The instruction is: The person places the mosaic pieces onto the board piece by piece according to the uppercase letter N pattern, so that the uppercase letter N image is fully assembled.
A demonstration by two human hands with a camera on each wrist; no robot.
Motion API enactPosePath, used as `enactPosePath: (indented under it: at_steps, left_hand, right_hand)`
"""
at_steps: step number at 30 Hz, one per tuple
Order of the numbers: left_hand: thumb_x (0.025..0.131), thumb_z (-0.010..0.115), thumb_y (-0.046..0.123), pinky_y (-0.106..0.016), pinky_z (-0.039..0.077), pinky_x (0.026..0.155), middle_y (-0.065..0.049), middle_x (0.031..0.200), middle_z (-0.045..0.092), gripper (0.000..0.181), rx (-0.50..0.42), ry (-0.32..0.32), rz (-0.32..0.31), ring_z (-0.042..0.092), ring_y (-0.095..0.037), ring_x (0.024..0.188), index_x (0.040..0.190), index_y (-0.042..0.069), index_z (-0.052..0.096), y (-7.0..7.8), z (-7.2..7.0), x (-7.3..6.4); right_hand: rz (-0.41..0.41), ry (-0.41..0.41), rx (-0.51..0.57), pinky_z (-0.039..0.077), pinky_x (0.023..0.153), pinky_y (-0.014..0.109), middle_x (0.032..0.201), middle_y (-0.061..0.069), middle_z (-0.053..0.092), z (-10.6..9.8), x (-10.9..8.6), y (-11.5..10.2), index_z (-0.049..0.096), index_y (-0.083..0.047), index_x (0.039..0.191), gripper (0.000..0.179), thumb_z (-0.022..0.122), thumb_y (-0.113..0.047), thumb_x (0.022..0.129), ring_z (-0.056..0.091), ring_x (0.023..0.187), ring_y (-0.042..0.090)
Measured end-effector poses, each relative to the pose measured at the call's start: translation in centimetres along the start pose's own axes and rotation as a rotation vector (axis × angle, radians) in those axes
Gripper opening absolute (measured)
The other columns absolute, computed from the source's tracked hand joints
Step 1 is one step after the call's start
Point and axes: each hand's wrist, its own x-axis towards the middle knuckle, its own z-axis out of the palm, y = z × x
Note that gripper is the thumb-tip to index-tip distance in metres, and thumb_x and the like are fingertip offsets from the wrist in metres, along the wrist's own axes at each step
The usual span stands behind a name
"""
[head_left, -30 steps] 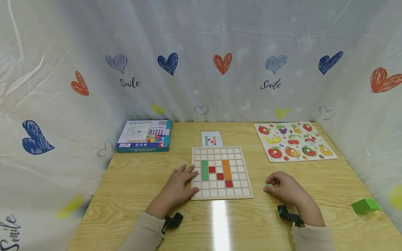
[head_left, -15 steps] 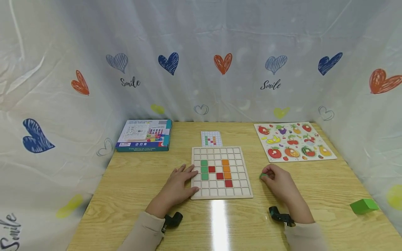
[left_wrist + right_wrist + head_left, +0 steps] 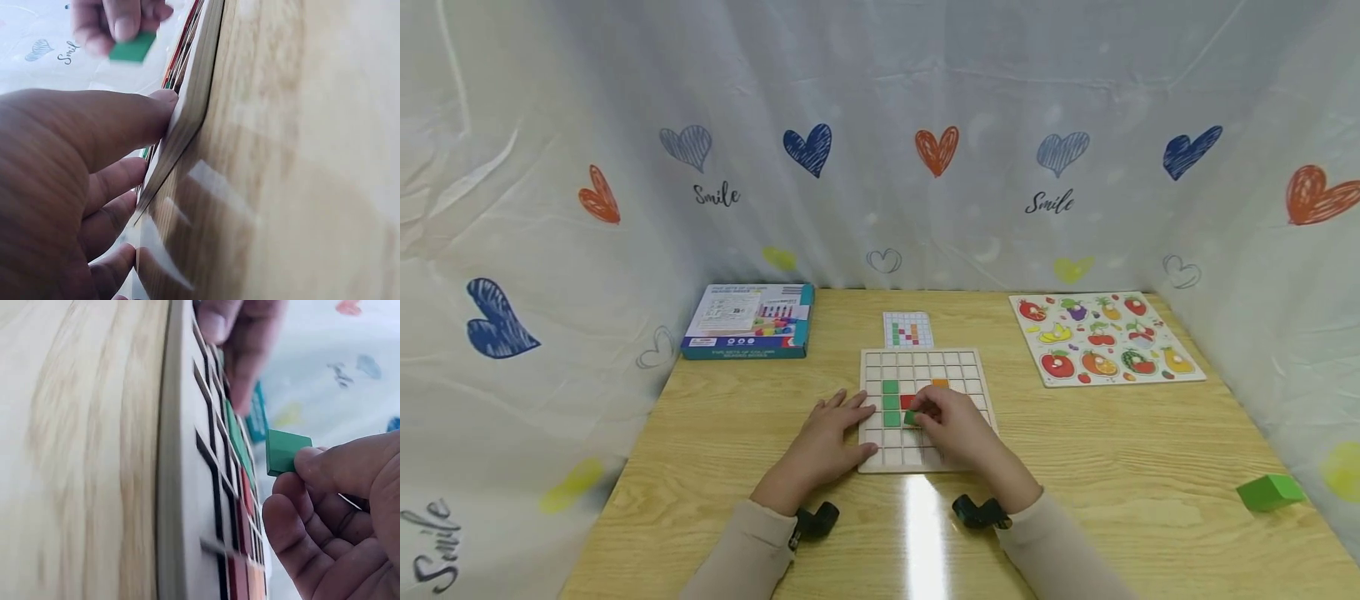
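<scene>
My right hand [image 3: 957, 427] pinches a small square green tile [image 3: 287, 452] between thumb and fingers. It holds the tile over the wooden grid board [image 3: 893, 457], above the surface in the right wrist view. On the board lie a column of green tiles [image 3: 891, 403], a red tile [image 3: 907, 402] and an orange tile [image 3: 940, 383]; my right hand covers other tiles there. My left hand [image 3: 824, 442] rests at the board's left edge with fingers spread, its thumb [image 3: 164, 100] touching the rim.
Behind the board lies a printed pattern card [image 3: 907, 330]. A boxed toy set [image 3: 748, 323] is at the back left, a fruit puzzle board [image 3: 1105, 340] at the back right. A green block [image 3: 1270, 493] stands near the right table edge.
My right hand has carried the green tile leftward from the table at the board's right to over the board. My left hand has stayed at the board's left edge.
</scene>
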Motion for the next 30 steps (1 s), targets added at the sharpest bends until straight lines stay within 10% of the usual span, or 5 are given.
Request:
enactPosePath:
  at_steps: [12, 30]
  left_hand:
    - [0.097, 0.083, 0.036, -0.065, 0.015, 0.137, -0.002, 0.172, 0.048, 0.062, 0.013, -0.005, 0.002, 0.027, -0.038, 0.167, 0.154, 0.019, 0.066, 0.2, 0.0, 0.1]
    - [0.098, 0.082, 0.036, -0.066, 0.014, 0.137, -0.002, 0.172, 0.047, 0.060, 0.002, -0.012, 0.002, 0.027, -0.039, 0.167, 0.154, 0.019, 0.066, 0.1, -0.2, 0.0]
  right_hand:
    - [-0.047, -0.068, -0.074, 0.050, 0.066, 0.025, 0.086, -0.007, 0.070, 2.5, 1.0, -0.9, 0.074, -0.018, 0.096, 0.010, 0.077, -0.011, 0.102, 0.056, 0.073, 0.008]
    - [-0.107, -0.080, -0.190, 0.061, 0.089, 0.039, 0.101, -0.006, 0.072, 3.1, 0.4, -0.9, 0.079, -0.016, 0.091, 0.011, 0.080, -0.009, 0.099, 0.065, 0.094, 0.011]
